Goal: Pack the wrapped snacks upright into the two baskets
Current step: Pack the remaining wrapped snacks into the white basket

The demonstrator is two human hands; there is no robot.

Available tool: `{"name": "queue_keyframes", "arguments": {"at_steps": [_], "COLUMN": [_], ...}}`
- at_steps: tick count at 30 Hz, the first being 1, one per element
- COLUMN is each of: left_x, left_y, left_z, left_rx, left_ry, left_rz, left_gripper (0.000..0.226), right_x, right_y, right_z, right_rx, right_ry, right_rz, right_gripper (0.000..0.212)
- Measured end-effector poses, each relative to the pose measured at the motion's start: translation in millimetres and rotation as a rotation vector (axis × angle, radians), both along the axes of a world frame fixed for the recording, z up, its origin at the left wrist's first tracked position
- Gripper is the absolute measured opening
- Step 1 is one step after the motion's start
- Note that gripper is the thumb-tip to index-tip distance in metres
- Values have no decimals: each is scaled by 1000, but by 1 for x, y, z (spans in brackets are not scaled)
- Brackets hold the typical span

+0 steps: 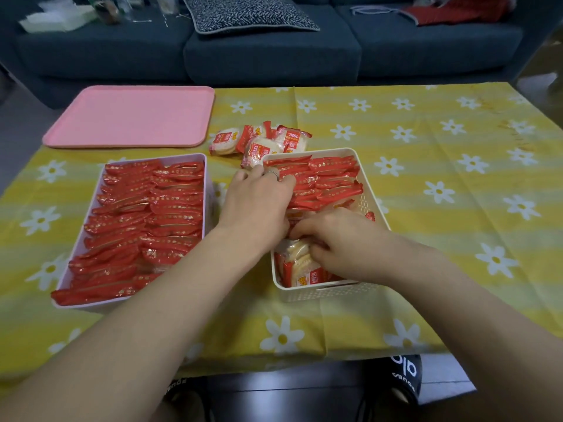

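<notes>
Two baskets stand on the table. The left basket (65,274) is pale pink and filled with upright red-wrapped snacks (143,220). The white right basket (332,292) holds rows of upright snacks at its far end and leaning snacks (300,269) at its near end. My left hand (259,202) reaches into it from the left, fingers against the upright row. My right hand (332,242) is curled around snacks in the middle of that basket. A small pile of loose snacks (259,141) lies just beyond the right basket.
An empty pink tray (131,115) lies at the far left of the table. A yellow flowered cloth (441,184) covers the table. A dark sofa (268,53) with a cushion stands beyond the far edge. Slippers show below the near edge.
</notes>
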State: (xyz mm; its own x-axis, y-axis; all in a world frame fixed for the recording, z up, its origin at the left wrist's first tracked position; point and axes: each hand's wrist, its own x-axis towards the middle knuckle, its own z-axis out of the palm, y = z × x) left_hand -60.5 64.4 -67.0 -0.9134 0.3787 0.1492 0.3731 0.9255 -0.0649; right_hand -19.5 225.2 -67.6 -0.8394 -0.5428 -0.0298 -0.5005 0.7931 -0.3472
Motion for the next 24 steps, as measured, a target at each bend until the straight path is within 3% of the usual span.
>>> {"name": "queue_keyframes", "arguments": {"at_steps": [6,11,13,16,19,22,24], "left_x": [-8,-10,-8,-3,-4,-6,-9], "left_y": [-8,-22,-26,-30,-29,-28,-29], "left_z": [4,29,37,35,24,22,22], "left_rx": [192,744,888,792,660,626,594], "left_ry": [-198,-331,-446,-505,-407,-330,-287], "left_rz": [6,13,-1,-93,-170,-218,-232], "left_gripper": [56,19,28,23,32,29,30], "right_x": [0,-3,-7,-9,-7,-2,0], "right_y": [7,19,22,21,19,18,17], "right_z": [16,29,29,27,22,17,19], "right_rx": [-133,-315,-446,-599,-533,-299,-251], "right_ry": [-53,9,-21,-105,-93,126,291], "right_rz": [-61,-268,-377,-454,-425,-386,-372], "right_gripper": [35,29,31,33,32,33,27]}}
